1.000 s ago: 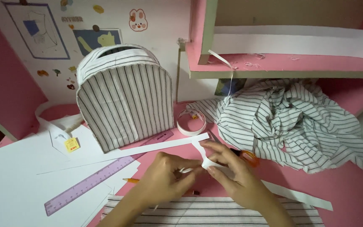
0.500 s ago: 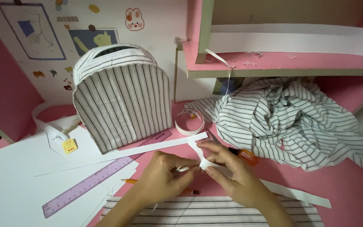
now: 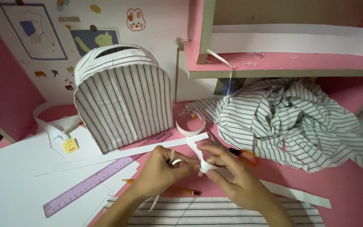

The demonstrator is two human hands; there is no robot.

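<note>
Hands at centre: I see my left hand [image 3: 158,170] and right hand [image 3: 227,172] pinching a white paper strip [image 3: 198,157] above the pencil [image 3: 177,190]; striped bag [image 3: 120,103], tape roll [image 3: 190,122], ruler [image 3: 89,185], striped cloth [image 3: 290,122] surround.

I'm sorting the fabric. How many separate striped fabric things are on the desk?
3: the arched striped fabric bag standing at the back, the crumpled striped cloth on the right, and the flat striped panel at the near edge.
</note>
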